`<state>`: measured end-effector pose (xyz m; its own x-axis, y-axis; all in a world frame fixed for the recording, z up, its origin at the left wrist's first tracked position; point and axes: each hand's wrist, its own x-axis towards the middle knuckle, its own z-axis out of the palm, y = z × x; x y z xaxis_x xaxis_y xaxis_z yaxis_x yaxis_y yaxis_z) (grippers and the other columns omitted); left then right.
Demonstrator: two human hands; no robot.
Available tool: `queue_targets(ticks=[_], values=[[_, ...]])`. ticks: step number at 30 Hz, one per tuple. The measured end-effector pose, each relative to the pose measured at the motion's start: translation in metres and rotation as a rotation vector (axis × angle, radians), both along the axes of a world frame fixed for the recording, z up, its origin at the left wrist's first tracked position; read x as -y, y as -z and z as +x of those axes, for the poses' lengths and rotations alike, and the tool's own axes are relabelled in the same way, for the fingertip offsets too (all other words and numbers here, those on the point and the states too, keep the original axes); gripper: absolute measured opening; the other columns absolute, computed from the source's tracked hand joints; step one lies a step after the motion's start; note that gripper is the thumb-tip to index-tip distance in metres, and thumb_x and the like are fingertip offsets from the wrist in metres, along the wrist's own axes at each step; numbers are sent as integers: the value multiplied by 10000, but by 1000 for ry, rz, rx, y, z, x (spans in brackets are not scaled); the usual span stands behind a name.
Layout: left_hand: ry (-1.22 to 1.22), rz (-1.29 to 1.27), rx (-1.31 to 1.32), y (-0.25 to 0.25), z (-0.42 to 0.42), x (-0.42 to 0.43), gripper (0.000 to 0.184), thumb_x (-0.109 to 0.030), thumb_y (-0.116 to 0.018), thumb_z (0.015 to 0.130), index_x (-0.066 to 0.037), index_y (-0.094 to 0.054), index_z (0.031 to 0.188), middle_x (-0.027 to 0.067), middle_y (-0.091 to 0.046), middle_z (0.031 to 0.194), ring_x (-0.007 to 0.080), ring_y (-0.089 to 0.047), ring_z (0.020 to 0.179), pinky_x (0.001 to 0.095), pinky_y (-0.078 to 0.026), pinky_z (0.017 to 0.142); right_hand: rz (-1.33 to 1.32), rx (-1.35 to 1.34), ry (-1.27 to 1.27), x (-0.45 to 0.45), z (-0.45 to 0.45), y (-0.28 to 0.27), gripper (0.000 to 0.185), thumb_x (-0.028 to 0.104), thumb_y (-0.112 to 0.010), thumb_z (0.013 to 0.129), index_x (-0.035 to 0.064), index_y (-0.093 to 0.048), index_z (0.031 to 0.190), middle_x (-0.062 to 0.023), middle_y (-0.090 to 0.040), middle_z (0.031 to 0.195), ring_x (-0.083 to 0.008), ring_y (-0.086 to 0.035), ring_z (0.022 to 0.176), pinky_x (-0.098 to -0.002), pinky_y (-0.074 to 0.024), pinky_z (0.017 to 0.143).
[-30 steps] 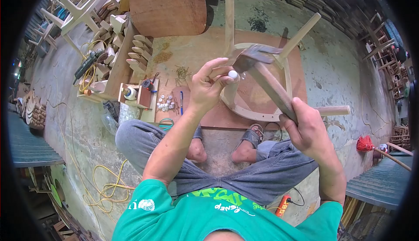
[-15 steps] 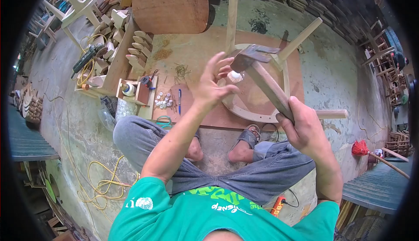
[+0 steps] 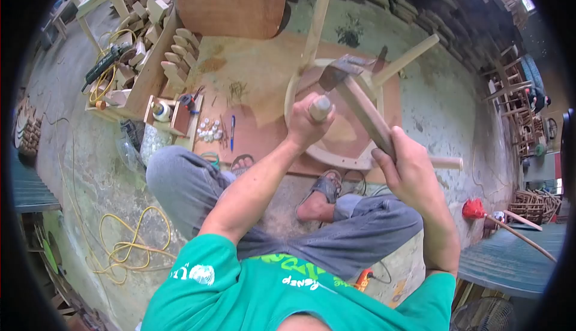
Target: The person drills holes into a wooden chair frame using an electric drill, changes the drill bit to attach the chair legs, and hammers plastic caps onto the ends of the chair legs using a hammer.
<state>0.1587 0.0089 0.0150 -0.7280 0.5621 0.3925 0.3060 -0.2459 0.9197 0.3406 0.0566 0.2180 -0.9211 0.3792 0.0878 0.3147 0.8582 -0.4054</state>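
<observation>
A round wooden stool frame (image 3: 345,158) lies upside down with its legs pointing up and outward. My left hand (image 3: 305,124) is closed around the near stool leg (image 3: 321,108), just under its pale, round tip. In my right hand (image 3: 411,166) is a hammer (image 3: 367,112), gripped low on its wooden handle. The metal head is raised above the frame, a little beyond and to the right of that leg's tip. Two more stool legs, the far left one (image 3: 317,22) and the far right one (image 3: 408,60), stand free of my hands.
On the board (image 3: 258,112) lie white caps (image 3: 209,130), a blue pen (image 3: 233,133), nails (image 3: 238,91) and green scissors (image 3: 211,159). A small wooden caddy (image 3: 177,118) holds a glue bottle. A crate of wood pieces (image 3: 147,79) stands left. Yellow cord (image 3: 129,247) loops across the floor.
My left hand, spread beside the near stool leg before, has closed around it below the tip. The hammer stays raised in my right hand. The whole view has shifted slightly.
</observation>
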Motion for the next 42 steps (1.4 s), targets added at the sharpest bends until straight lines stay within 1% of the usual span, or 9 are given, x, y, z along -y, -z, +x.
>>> queue_targets(ticks=[2,5,10,23,28,32,34,38,42], values=[[-16,-10,-6,-3,-7,-3,182,-110,-758,746,-53,-585,746,95,-637,675,198,-632,603,329,-487,566,-26,-58,24,1,-6,-16,233,75,-627,876,-22,-461,1006,-231,-561,758,-456,-540,665,-415,-476,590],[-8,-22,27,-4,-7,-2,185,-111,-760,744,-52,-585,746,96,-627,669,199,-625,603,327,-488,571,-284,-618,47,24,11,0,201,117,-606,917,-32,-475,949,-162,-507,702,-239,-573,646,-370,-434,567],[-13,3,-2,-4,1,4,195,-118,-762,742,-53,-578,746,98,-617,662,211,-620,601,331,-488,570,112,121,-78,-5,6,-5,233,78,-617,880,-38,-464,1013,-233,-577,766,-440,-586,682,-454,-465,583],[-27,21,-65,-2,-2,-3,200,-107,-722,825,-96,-554,719,-60,-497,627,93,-483,573,281,-417,522,15,-43,110,-21,18,8,277,112,-654,837,-9,-479,1015,-227,-570,780,-430,-569,739,-472,-455,659],[-143,-91,-37,8,16,0,435,-161,-742,840,-22,-514,1183,94,-587,1048,191,-577,947,320,-475,817,169,-263,648,-79,94,4,301,127,-677,794,-18,-565,1032,-224,-601,902,-361,-622,867,-445,-496,748],[-206,-222,31,11,63,14,946,-104,-696,808,-8,-70,1511,293,-192,1496,454,-188,1415,508,-155,1175,296,-579,918,-182,183,56,379,167,-710,805,-80,-599,1070,-141,-621,949,-232,-612,867,-363,-496,743],[-208,-230,45,-1,78,22,972,-110,-692,804,1,-39,1517,300,-152,1521,453,-152,1433,508,-134,1180,-173,-365,1147,-216,222,70,399,192,-716,824,-85,-597,1086,-130,-650,988,-208,-620,907,-321,-495,762],[-177,-232,61,-7,87,28,1026,-122,-675,805,-5,45,1526,313,-44,1557,459,-60,1459,513,-73,1187,-922,-851,820,-237,245,111,333,247,-569,965,-67,-641,1052,-151,-671,1078,-241,-649,991,-329,-519,870],[-216,-242,42,4,92,13,1113,-203,-695,782,23,122,1504,323,18,1558,464,11,1463,516,-18,1188,-1175,-932,690,-252,253,134,472,349,-478,1010,-86,-612,1135,-169,-661,1109,-259,-643,1032,-364,-490,975]])
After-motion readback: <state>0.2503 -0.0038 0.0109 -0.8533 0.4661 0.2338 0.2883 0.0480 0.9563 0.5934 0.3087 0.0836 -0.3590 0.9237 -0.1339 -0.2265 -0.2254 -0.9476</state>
